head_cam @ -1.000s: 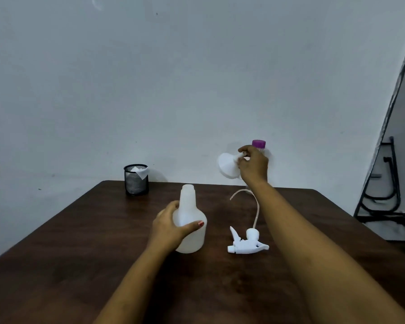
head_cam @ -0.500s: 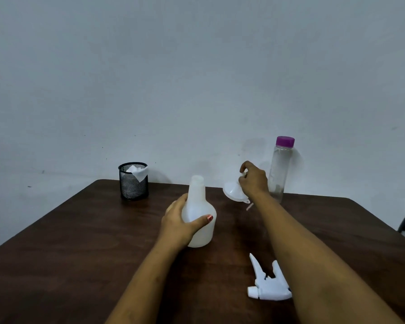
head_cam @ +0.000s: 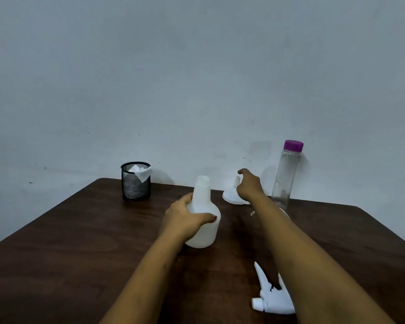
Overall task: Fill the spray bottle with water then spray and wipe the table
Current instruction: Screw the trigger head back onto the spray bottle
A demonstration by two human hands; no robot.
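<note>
- Where the dark wooden table [head_cam: 80, 253] comes closest to the camera, a white trigger sprayer [head_cam: 272, 300] lies on its side, detached, with the right forearm crossing over part of it.
- Further in, near the middle of the table, the white spray bottle [head_cam: 205, 230] stands upright with its neck open and uncapped.
- The left hand [head_cam: 185, 220] grips the spray bottle around its shoulder, with the thumb curled across the front and the other fingers wrapped behind.
- Beyond the spray bottle and to its right, a white funnel [head_cam: 232, 196] sits with its wide rim down on the table and its spout pointing up.
- The right hand [head_cam: 249, 185] is at the funnel, its fingers curled over beside the spout. Whether they pinch the spout or only hover at it cannot be told, since the back of the hand hides the fingertips.
- Just right of that hand, a clear water bottle [head_cam: 283, 178] with a purple cap stands upright near the far edge of the table.
- At the far left corner, a black mesh cup [head_cam: 136, 185] holds a crumpled white tissue [head_cam: 142, 171], close to the pale wall [head_cam: 197, 78].
</note>
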